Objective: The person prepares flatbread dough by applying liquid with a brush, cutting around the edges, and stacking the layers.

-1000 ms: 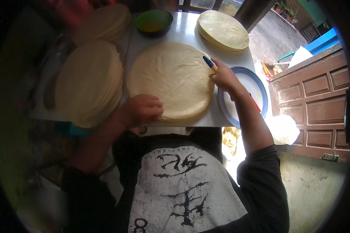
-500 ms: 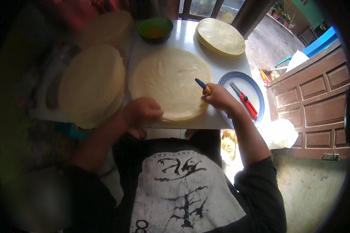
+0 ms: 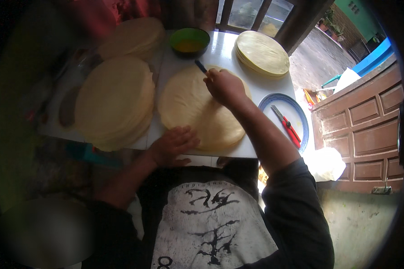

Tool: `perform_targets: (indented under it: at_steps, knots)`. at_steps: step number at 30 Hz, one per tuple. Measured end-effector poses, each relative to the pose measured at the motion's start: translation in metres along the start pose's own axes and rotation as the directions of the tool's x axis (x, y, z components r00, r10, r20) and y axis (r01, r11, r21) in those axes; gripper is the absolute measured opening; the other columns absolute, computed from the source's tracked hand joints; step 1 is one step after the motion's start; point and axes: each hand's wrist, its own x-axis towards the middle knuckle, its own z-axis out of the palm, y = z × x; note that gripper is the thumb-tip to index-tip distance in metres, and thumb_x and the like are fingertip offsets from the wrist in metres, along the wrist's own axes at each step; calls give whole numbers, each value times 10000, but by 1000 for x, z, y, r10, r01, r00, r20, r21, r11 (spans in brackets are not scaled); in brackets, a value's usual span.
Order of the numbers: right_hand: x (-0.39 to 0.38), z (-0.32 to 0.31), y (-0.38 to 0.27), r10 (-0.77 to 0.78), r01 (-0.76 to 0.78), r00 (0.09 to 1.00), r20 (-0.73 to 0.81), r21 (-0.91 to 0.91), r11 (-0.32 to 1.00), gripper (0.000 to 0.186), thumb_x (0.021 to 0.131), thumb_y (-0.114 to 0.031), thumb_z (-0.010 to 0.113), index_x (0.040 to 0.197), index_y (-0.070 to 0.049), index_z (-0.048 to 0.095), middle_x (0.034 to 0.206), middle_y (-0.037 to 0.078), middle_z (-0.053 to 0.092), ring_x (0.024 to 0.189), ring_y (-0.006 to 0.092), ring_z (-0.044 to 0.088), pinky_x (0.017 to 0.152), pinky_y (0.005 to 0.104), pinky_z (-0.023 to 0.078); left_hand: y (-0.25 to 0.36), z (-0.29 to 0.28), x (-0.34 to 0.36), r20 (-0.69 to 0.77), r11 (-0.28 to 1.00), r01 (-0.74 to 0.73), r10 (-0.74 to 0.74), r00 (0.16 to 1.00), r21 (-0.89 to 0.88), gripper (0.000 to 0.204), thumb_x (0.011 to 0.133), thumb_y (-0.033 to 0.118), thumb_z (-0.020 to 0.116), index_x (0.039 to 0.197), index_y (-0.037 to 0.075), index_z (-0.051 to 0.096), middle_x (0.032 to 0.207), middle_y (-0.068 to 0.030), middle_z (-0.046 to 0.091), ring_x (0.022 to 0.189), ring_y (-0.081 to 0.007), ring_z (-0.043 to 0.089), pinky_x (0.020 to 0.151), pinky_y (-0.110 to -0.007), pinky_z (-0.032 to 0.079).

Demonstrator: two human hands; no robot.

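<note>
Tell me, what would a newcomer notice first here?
Probably the large pale round at the middle of the white table, with the left hand at its near edge and the right hand over it, gripping a slim dark tool. After that, perhaps the thick stack of similar rounds at left, and the red-handled bladed tool on the blue-rimmed plate at right.

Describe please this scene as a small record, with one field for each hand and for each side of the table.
Left hand: fingers spread at near left edge of middle dough round
Right hand: grips blue handle over the same round
Left side: near pile and far pile of rounds
Far side: green bowl with orange-yellow contents; right pile
Right side: blue-rimmed plate holding red-handled tool
</note>
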Motion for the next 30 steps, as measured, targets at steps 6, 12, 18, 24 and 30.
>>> perform_targets:
  at_steps: [6, 12, 18, 24, 30]
  knots:
    - [-27, 49, -31, -191, 197, 967, 170, -20, 980, 176, 937, -256, 634, 1035, -114, 669, 1022, 177, 677, 898, 399, 691, 757, 500, 558, -2, 7, -7, -24, 999, -3, 4, 1000, 34, 711, 851, 387, 753, 1476, 136, 524, 1510, -180, 493, 1400, -361, 473, 1142, -514, 407]
    - [-59, 8, -3, -427, 409, 904, 21, 247, 879, 222, 827, -136, 720, 1047, -151, 696, 980, 124, 684, 881, 351, 694, 750, 443, 564, -3, 4, -15, -251, 992, 114, -125, 960, -57, 525, 792, 289, 814, 1245, 69, 665, 1264, -148, 647, 1193, -357, 619, 1012, -492, 507]
    - [-106, 7, 11, -575, 561, 817, 55, 157, 813, 163, 809, -127, 687, 965, -101, 648, 834, 146, 631, 760, 377, 671, 628, 503, 523, 4, 12, -30, -400, 959, 226, -277, 874, -170, 384, 738, 248, 855, 1058, 74, 732, 1175, -111, 693, 1141, -348, 648, 994, -472, 516]
    - [-74, -16, 21, -145, 37, 985, 90, 716, 697, 83, 943, -110, 719, 1007, -67, 748, 958, 125, 724, 880, 273, 708, 809, 383, 564, -15, -100, -108, -398, 831, 268, -62, 915, 488, 370, 762, 284, 864, 1066, 106, 749, 1194, -87, 697, 1140, -338, 646, 1017, -483, 499]
    - [-24, -3, -50, -170, 209, 978, -122, 509, 835, 140, 890, -22, 675, 1007, -64, 739, 932, 155, 693, 869, 335, 696, 811, 424, 566, -25, -164, -115, -243, 810, 574, -537, 808, 120, 366, 824, 247, 823, 1135, 69, 746, 1164, -77, 692, 1133, -318, 633, 1034, -452, 474]
